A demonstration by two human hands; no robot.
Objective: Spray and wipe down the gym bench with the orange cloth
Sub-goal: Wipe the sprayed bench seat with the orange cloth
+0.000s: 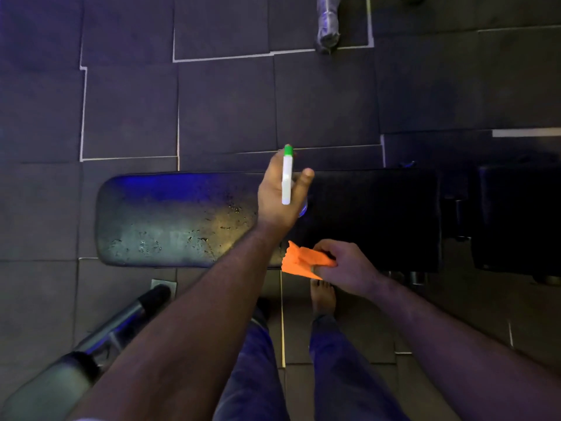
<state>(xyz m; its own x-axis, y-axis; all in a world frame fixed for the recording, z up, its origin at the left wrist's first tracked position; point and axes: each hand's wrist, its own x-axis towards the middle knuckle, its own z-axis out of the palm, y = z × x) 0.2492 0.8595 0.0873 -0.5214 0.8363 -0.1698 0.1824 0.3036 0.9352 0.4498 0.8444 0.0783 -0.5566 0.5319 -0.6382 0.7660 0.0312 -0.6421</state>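
A black padded gym bench (170,214) lies crosswise in front of me, its left half glistening with wet droplets. Above the bench's middle, my left hand (277,196) grips a spray bottle (287,177) with a white head and green nozzle tip; the bottle's body is mostly hidden behind the hand. My right hand (346,268) holds a folded orange cloth (300,261) at the bench's near edge, just right of my left forearm. The bench's right half (373,214) is dark and its surface is hard to read.
A grey metal frame with black end caps (121,326) slants across the floor at lower left. Another dark pad (519,217) sits at far right. A wrapped grey object (328,22) lies at the top. My legs and a bare foot (323,296) stand on dark floor tiles.
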